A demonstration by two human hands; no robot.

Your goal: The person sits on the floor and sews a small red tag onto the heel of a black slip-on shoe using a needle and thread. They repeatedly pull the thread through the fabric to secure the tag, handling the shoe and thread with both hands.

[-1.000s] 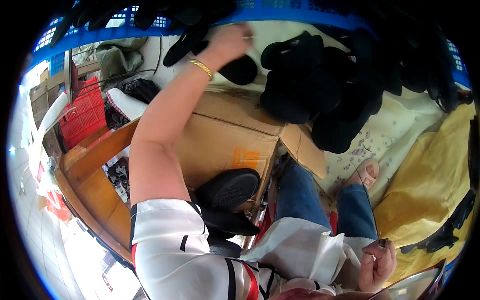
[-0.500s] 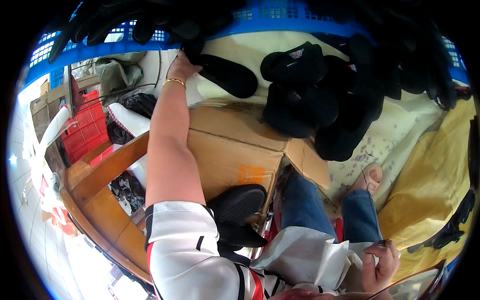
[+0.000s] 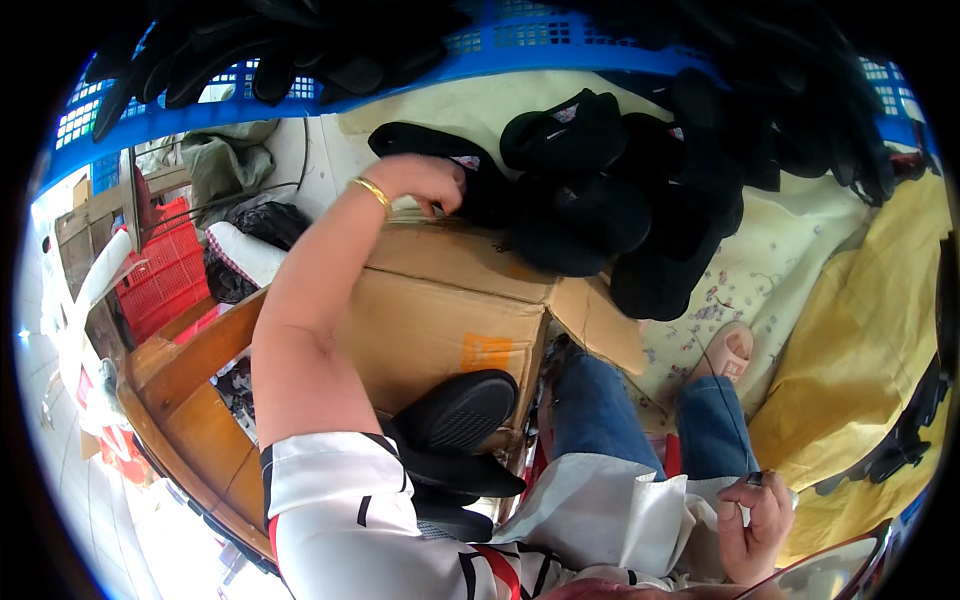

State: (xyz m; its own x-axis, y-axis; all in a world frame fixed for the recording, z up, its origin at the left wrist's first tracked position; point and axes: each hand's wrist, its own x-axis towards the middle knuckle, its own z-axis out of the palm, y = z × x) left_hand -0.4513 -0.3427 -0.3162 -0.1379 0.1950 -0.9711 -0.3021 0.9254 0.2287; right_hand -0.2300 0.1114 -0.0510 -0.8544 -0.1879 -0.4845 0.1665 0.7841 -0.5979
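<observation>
My left hand (image 3: 420,182) reaches over the near side of a black cloth shoe (image 3: 425,140), its fingers curled in. What they pinch, if anything, is hidden. The shoe's pale inner label shows beside the fingertips. More black shoes (image 3: 570,225) lie in a pile just right of it, some with labels showing inside. Low at the right, near my lap, my right hand (image 3: 755,525) is closed, with a dark band (image 3: 756,479) on one finger. A thin dark thread (image 3: 738,430) runs upward from that hand. Anything between its fingers is too small to make out.
A cardboard box (image 3: 430,310) stands before me, with black shoes (image 3: 460,410) at its near side. Blue crates (image 3: 400,95) of black shoes line the far edge. At left are a wooden frame (image 3: 190,400) and a red basket (image 3: 165,275); yellow cloth (image 3: 850,350) hangs right.
My left hand has come nearer and to the right, from the shoe's far left end to its near side. The shoe has turned, showing its label. A thread now shows above my right hand.
</observation>
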